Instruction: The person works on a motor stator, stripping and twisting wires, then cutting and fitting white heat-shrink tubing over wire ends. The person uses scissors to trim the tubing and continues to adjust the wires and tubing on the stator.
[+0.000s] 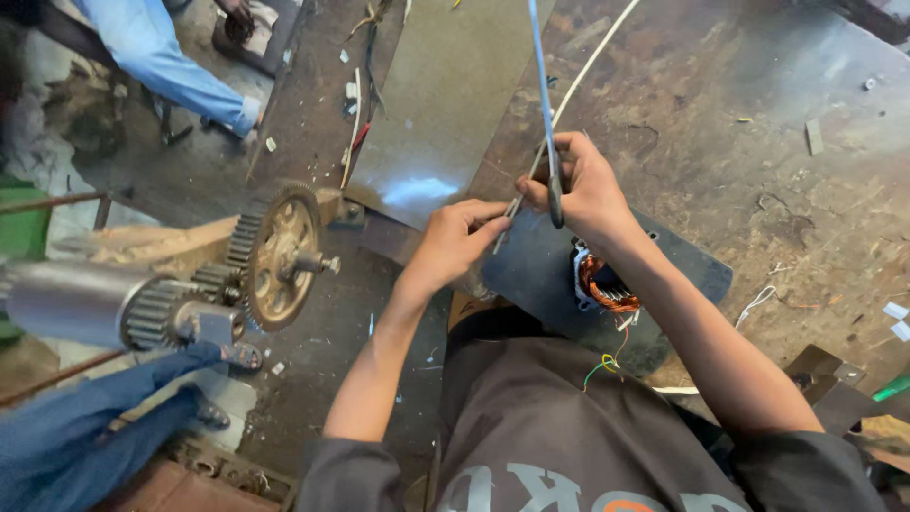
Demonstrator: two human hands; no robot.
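Under your arms spreads the stained brown workbench (720, 152), with a dull grey metal sheet (445, 104) lying across its far side. At your left sits the large toothed gear wheel (277, 256) of a winding machine. Just below your right forearm rests the motor stator with copper windings (603, 284). Your right hand (583, 190) is closed around blue-handled scissors (548, 142) and a thin white wire (569, 90). Your left hand (455, 242) pinches that wire's near end.
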